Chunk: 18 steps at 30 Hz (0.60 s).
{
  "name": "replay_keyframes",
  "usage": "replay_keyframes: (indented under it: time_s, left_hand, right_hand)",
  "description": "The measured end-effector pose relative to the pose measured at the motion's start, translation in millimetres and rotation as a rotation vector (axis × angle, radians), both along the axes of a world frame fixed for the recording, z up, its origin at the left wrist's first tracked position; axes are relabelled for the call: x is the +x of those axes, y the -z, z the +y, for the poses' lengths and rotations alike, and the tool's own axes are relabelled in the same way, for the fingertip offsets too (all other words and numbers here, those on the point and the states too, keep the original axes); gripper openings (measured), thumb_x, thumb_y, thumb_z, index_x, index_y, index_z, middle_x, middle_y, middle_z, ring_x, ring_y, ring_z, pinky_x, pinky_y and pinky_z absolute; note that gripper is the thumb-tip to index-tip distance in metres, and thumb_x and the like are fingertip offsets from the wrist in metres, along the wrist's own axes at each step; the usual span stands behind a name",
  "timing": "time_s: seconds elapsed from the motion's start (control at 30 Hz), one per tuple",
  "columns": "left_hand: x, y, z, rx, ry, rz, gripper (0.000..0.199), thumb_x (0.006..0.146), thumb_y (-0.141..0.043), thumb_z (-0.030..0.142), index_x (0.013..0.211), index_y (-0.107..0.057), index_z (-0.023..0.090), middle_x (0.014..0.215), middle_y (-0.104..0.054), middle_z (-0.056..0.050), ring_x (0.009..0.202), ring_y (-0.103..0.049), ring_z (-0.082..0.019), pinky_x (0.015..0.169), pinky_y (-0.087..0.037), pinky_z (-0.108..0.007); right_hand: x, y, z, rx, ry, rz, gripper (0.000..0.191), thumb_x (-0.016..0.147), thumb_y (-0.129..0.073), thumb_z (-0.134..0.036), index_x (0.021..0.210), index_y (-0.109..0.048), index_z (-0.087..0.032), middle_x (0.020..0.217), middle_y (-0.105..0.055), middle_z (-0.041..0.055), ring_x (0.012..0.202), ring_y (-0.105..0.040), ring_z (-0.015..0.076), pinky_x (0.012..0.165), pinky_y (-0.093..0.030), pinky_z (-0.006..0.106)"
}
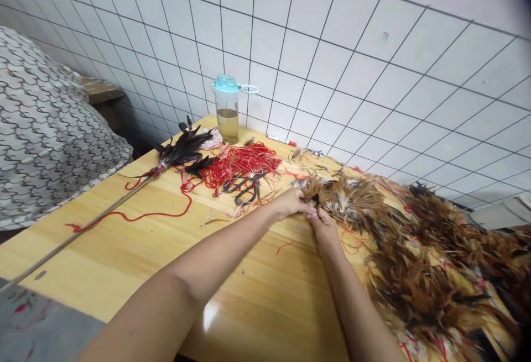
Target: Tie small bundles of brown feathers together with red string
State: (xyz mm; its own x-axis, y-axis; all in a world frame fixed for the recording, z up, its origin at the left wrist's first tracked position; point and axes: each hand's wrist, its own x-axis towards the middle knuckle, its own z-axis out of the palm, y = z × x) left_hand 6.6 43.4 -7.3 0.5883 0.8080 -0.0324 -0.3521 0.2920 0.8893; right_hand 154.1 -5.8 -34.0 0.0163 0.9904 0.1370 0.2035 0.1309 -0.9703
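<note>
My left hand (292,203) is closed at the near left end of a bunch of brown feathers (348,199), with its fingers pressed against the feathers. Against it, my right hand (326,225) pinches at the same spot, fingertips touching the left ones. What lies between the right fingertips is too small to make out. Left of my hands, black-handled scissors (244,189) lie at the edge of a tangled heap of red string (244,163). A short scrap of red string (285,246) rests on the wood just in front of my hands.
A feather duster with black feathers (182,149) and a long stick (95,221) lies on the left of the wooden table (145,262). Behind the string stand a lidded bottle (228,119) and a marker (281,140) near the tiled wall. More brown feathers (423,284) cover the right.
</note>
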Motion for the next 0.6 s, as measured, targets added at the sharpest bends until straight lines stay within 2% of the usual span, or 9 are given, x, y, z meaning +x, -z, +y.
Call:
replay_keyframes:
  time_s: [0.17,0.3,0.43,0.6]
  left_hand:
    - [6.3,3.5,-2.0,0.019,-0.027,0.032,0.043,0.046,-0.088,0.029,0.075,-0.065,0.007,0.059,-0.064,-0.001,0.056,-0.059,-0.011,0.065,-0.047,-0.026]
    - [15.1,3.6,-8.4,0.029,-0.085,0.055,0.037,0.048,-0.086,0.031,0.066,-0.063,0.009,0.056,-0.063,0.000,0.054,-0.057,-0.010,0.062,-0.046,-0.024]
    - [11.6,-0.6,-10.4,0.020,-0.097,0.089,0.034,0.048,-0.085,0.030,0.062,-0.063,0.009,0.055,-0.063,-0.001,0.051,-0.056,-0.009,0.061,-0.045,-0.024]
    - [6.8,-7.2,-11.0,-0.082,-0.112,0.119,0.036,0.039,-0.087,0.023,0.061,-0.062,0.009,0.054,-0.061,0.001,0.050,-0.054,-0.008,0.056,-0.041,-0.022]
  right_hand:
    - [-5.7,3.0,-3.6,-0.050,0.067,0.115,0.029,0.073,-0.063,-0.046,0.064,-0.052,-0.020,0.065,-0.051,-0.0026,0.067,-0.045,0.0141,0.069,-0.039,0.027]
    - [2.6,-1.4,-5.2,-0.041,-0.027,0.134,0.029,0.076,-0.061,-0.048,0.067,-0.053,-0.021,0.065,-0.053,-0.0016,0.067,-0.046,0.0146,0.068,-0.041,0.028]
    - [3.1,0.3,-4.3,0.046,-0.055,0.024,0.029,0.081,-0.055,-0.047,0.067,-0.054,-0.021,0.069,-0.057,0.0010,0.071,-0.051,0.0176,0.071,-0.044,0.031]
    - [0.5,3.0,-2.8,0.168,-0.025,-0.126,0.029,0.084,-0.052,-0.042,0.065,-0.059,-0.022,0.071,-0.056,0.0017,0.071,-0.052,0.0182,0.072,-0.045,0.032]
